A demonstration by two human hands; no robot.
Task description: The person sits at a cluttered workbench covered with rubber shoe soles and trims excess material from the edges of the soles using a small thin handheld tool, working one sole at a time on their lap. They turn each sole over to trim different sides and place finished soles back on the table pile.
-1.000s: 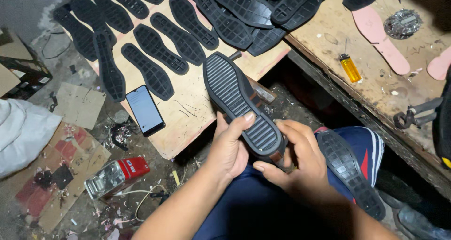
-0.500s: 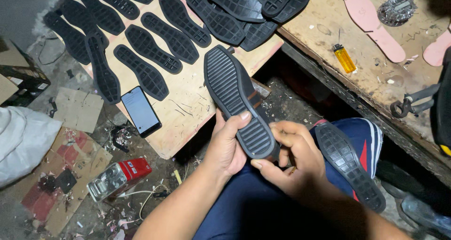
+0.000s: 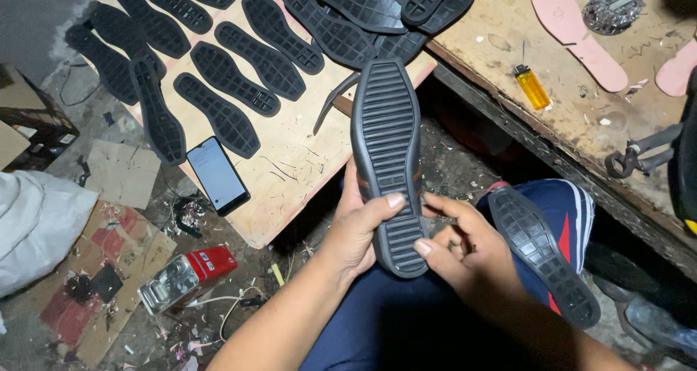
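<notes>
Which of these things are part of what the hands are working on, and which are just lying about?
In hand: ribbed black sole, held by left hand and right hand; second sole on the lap; soles on the board.

Lying about: phone, yellow lighter, pink insoles, pliers.

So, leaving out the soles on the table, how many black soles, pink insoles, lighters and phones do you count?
Black soles: 2 (one held, one on the lap)
Pink insoles: 2
Lighter: 1
Phone: 1
Total: 6
</notes>
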